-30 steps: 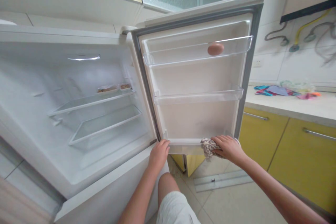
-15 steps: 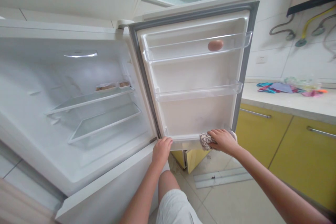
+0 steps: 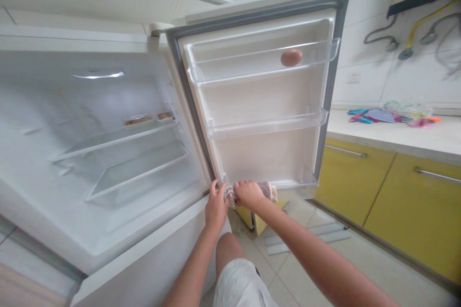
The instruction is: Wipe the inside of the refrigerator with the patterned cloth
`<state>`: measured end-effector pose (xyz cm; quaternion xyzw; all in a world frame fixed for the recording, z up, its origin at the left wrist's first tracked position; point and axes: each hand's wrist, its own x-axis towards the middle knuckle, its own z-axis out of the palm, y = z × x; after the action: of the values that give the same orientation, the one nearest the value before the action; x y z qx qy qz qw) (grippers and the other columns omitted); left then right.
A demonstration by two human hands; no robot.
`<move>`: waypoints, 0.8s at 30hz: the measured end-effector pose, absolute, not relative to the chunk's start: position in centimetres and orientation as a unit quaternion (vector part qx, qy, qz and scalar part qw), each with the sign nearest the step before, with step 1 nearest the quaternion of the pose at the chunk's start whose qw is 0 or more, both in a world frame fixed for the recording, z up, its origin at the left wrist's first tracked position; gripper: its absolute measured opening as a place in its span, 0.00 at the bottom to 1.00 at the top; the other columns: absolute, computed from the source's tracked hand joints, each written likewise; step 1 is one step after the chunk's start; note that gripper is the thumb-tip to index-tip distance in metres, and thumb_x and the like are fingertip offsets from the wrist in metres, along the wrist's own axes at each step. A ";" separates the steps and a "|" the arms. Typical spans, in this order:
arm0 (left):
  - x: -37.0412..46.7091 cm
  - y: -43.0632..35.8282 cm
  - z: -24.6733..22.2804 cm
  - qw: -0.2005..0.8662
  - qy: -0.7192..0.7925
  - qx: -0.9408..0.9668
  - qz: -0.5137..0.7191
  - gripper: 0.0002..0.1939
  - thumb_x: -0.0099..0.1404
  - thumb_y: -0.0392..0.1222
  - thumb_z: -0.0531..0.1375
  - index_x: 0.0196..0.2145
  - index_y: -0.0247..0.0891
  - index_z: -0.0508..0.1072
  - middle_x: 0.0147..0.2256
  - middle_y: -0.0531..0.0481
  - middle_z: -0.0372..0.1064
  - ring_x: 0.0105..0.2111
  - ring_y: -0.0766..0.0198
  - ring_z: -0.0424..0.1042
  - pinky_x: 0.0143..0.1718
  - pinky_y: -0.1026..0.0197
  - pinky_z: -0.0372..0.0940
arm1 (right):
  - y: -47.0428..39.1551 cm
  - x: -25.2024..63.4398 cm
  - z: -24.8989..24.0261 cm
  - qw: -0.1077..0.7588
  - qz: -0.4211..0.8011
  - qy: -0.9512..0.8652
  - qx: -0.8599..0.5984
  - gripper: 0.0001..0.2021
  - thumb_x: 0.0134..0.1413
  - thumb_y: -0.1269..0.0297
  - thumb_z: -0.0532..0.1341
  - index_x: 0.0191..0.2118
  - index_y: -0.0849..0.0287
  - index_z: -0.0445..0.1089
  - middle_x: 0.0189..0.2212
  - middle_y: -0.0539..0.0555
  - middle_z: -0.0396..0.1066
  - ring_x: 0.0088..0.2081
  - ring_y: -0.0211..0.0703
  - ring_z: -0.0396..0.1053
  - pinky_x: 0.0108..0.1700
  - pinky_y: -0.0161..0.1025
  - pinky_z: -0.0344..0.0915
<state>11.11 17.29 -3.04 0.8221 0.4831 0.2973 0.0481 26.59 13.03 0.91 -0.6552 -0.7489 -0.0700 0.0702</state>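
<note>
The fridge door [image 3: 259,153] stands wide open on the right of the fridge compartment [image 3: 137,216]. My right hand [image 3: 249,194] is closed around a folded, patterned brown-and-white cloth [image 3: 268,192], pressed on the front of the lowest door shelf [image 3: 297,193] towards its hinge end. Close beside it, my left hand [image 3: 216,204] grips that shelf's left end, next to the cloth's edge. Its fingertips are partly hidden. A brown egg [image 3: 291,57] lies in the clear top door shelf [image 3: 237,66], above the clear middle shelf [image 3: 266,125].
Inside the fridge, two small food packs [image 3: 139,119] sit on the upper glass shelf [image 3: 115,141]. To the right, a white counter [image 3: 406,133] bears a heap of coloured cloths [image 3: 382,116] over yellow cabinets [image 3: 356,180]. Pale strips [image 3: 306,239] lie on the tiled floor.
My right hand has slid the cloth left along the lowest door shelf, from its right end to beside my left hand. My left hand stays at the left end. The view has shifted slightly.
</note>
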 end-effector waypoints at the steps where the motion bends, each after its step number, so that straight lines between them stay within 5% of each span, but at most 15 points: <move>1: 11.0 17.5 -3.2 0.062 0.482 0.818 0.306 0.24 0.64 0.32 0.55 0.58 0.41 0.68 0.65 0.38 0.57 0.57 0.50 0.70 0.53 0.51 0.70 | 13.4 25.9 1.0 0.070 -0.067 -0.746 -0.659 0.12 0.59 0.65 0.59 0.48 0.62 0.69 0.42 0.64 0.77 0.44 0.52 0.77 0.42 0.44 0.68; 7: 10.1 19.0 -3.5 0.093 0.452 0.835 0.301 0.21 0.64 0.32 0.56 0.54 0.41 0.72 0.55 0.44 0.70 0.57 0.54 0.70 0.61 0.51 0.65 | 13.0 25.5 0.8 0.091 -0.070 -0.752 -0.649 0.12 0.57 0.69 0.58 0.47 0.61 0.68 0.43 0.63 0.76 0.44 0.52 0.75 0.44 0.45 0.66; 15: 9.1 18.7 -3.2 0.111 0.439 0.841 0.295 0.20 0.71 0.44 0.52 0.57 0.43 0.71 0.59 0.44 0.70 0.59 0.54 0.69 0.62 0.48 0.65 | 9.8 30.2 -0.3 0.127 -0.100 -0.762 -0.627 0.16 0.57 0.60 0.62 0.50 0.57 0.65 0.46 0.58 0.73 0.48 0.53 0.69 0.48 0.45 0.61; 24: 8.4 19.6 -2.5 0.141 0.423 0.849 0.284 0.19 0.71 0.47 0.52 0.55 0.44 0.74 0.57 0.45 0.72 0.58 0.58 0.70 0.62 0.51 0.64 | 4.9 42.3 -2.2 0.138 -0.133 -0.730 -0.656 0.21 0.58 0.54 0.63 0.54 0.55 0.68 0.47 0.59 0.75 0.48 0.54 0.71 0.49 0.47 0.62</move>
<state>8.44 19.60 -2.53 0.8490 0.4231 0.2837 0.1407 42.33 4.89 -2.23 -0.6559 -0.7301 -0.1334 0.1377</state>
